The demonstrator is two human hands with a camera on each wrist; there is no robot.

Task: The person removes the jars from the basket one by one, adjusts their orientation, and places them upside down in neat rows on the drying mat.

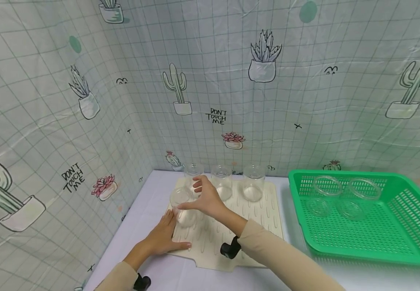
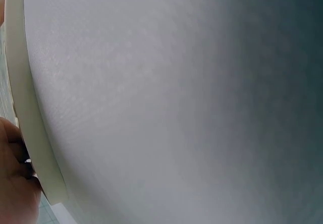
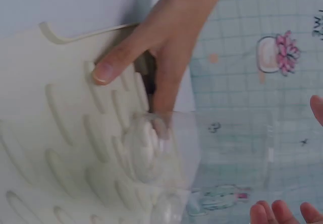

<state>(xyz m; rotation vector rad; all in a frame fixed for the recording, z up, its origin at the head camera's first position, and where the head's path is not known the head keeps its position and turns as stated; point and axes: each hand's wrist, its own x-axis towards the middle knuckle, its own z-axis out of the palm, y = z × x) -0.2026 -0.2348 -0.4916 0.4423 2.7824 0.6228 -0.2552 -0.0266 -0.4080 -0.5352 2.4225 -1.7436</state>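
A clear jar (image 1: 186,218) stands upright at the left side of the cream ridged mat (image 1: 228,258). My right hand (image 1: 207,199) is at its upper part, thumb and fingers spread with a gap between them; in the right wrist view, the fingertips (image 3: 282,214) sit beside the jar's top. My left hand (image 1: 163,236) rests at the mat's left edge, fingers straight and thumb out over the mat. Behind, in a row along the mat's back, stand three more clear jars, one (image 1: 194,169) partly hidden by my right hand, one (image 1: 226,192) in the middle, one (image 1: 252,192) at right.
A green plastic basket (image 1: 370,254) stands on the table to the right of the mat, with two clear jars (image 1: 326,198) inside at its left. White cloth (image 1: 137,206) covers the table. A grid-patterned curtain (image 1: 202,52) with cactus drawings hangs behind and at left.
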